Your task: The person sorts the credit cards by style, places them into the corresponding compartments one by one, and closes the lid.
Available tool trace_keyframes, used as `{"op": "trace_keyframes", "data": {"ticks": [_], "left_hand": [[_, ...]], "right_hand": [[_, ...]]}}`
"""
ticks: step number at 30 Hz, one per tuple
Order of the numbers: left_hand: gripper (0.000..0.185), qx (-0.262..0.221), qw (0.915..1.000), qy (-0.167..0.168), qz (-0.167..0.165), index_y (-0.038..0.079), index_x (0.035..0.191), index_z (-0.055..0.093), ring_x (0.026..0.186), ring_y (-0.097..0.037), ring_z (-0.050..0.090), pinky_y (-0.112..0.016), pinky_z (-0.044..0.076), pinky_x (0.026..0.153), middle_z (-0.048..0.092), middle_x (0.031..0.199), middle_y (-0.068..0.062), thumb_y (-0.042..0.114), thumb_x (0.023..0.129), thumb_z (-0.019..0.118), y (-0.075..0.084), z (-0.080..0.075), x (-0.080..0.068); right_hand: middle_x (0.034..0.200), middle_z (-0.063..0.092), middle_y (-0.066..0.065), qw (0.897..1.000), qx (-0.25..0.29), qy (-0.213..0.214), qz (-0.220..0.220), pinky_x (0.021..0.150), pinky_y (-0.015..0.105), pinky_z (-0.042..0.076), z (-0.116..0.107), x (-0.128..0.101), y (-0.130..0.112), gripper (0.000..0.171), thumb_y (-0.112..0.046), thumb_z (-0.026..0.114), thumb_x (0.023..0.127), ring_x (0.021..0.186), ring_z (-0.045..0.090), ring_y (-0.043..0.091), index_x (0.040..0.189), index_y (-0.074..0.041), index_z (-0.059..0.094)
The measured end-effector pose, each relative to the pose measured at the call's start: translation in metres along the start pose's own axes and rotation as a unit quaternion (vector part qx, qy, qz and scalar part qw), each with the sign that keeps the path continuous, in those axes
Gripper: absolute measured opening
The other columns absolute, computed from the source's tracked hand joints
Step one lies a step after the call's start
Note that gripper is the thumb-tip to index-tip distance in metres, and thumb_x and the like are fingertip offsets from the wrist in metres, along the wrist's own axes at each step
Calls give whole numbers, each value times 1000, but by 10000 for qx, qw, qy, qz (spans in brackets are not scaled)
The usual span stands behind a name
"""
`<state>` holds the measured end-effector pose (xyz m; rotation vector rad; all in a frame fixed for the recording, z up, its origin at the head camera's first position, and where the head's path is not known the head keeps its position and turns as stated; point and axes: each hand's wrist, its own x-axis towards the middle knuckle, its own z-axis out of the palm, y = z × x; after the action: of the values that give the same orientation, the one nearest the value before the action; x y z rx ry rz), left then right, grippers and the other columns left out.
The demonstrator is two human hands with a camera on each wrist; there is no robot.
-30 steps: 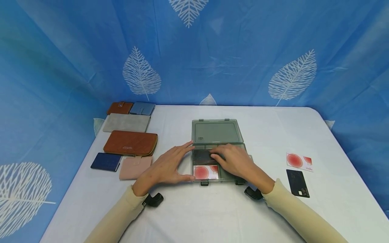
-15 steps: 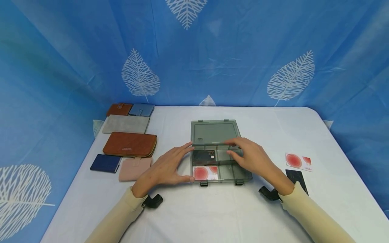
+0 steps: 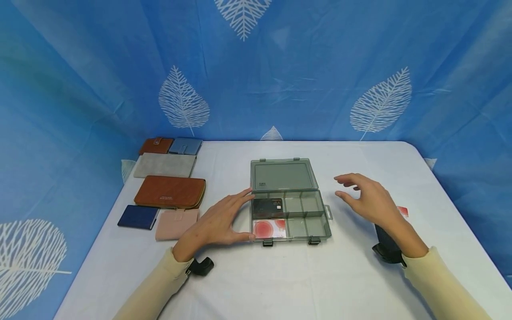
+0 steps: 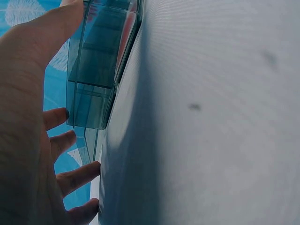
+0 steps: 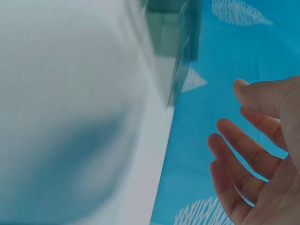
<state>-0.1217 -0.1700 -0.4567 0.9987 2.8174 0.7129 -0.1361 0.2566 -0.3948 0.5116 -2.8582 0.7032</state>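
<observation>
Right now my left hand [image 3: 216, 222] lies flat against the left wall of the grey compartment box [image 3: 290, 213], fingers straight, gripping nothing. The box sits mid-worktop [image 3: 280, 275] with its lid [image 3: 283, 174] laid back on the far side. A black card [image 3: 268, 207] and a red-and-white card [image 3: 270, 228] lie in its two left compartments; the other compartments look bare.

My right hand [image 3: 370, 200] hangs in the air to the right of the box, fingers loosely spread, holding nothing.

The risk I see: the left hand only presses on the box, so a sideways shove could slide it across the cloth and jostle the cards.

To the right of the box, my right hand hides most of another red-and-white card [image 3: 403, 210] and a dark card below it. The right wrist view is blurred. Wallets [image 3: 170, 191] lie well to the left of the box.
</observation>
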Motion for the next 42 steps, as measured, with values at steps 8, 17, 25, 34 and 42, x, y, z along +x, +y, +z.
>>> {"op": "trace_keyframes", "data": {"ticks": [8, 17, 25, 34, 42], "left_hand": [[110, 14, 10000, 0, 2, 18, 169, 36, 154, -32, 43, -60, 40, 122, 26, 179, -1, 72, 83, 77, -1, 0, -1], [111, 40, 10000, -19, -47, 19, 170, 35, 154, -32, 43, -60, 40, 121, 25, 179, 0, 73, 82, 77, -2, 2, 0], [111, 41, 10000, -6, -28, 18, 169, 36, 154, -33, 43, -60, 40, 121, 26, 178, -1, 73, 82, 77, -1, 2, 0], [111, 48, 10000, 10, 34, 19, 170, 35, 154, -33, 43, -61, 40, 121, 26, 178, -2, 74, 83, 76, -2, 2, -1], [109, -65, 10000, 33, 58, 20, 169, 36, 154, -32, 43, -60, 40, 121, 28, 178, -2, 74, 84, 76, -1, 0, -1]], "right_hand": [[121, 75, 22, 9996, -227, 131, 52, 86, 66, 55, -11, -17, 33, 44, -10, 85, 94, 108, 70, 42, 135, -6, 70], [130, 68, 32, 9918, -212, -755, 1007, 93, 77, 49, -28, -33, 72, 50, -19, 80, 99, 119, 59, 54, 143, -3, 64], [127, 67, 37, 9884, -272, -1063, 1052, 94, 75, 51, -39, -47, 101, 54, -25, 82, 98, 114, 62, 57, 140, 4, 64], [127, 66, 38, 9846, -245, -1346, 1088, 96, 76, 49, -46, -60, 120, 58, -21, 87, 93, 115, 59, 56, 137, 8, 64], [126, 64, 38, 9828, -285, -1450, 1107, 96, 77, 49, -52, -68, 130, 67, -17, 96, 81, 112, 59, 55, 134, 10, 65]]}}
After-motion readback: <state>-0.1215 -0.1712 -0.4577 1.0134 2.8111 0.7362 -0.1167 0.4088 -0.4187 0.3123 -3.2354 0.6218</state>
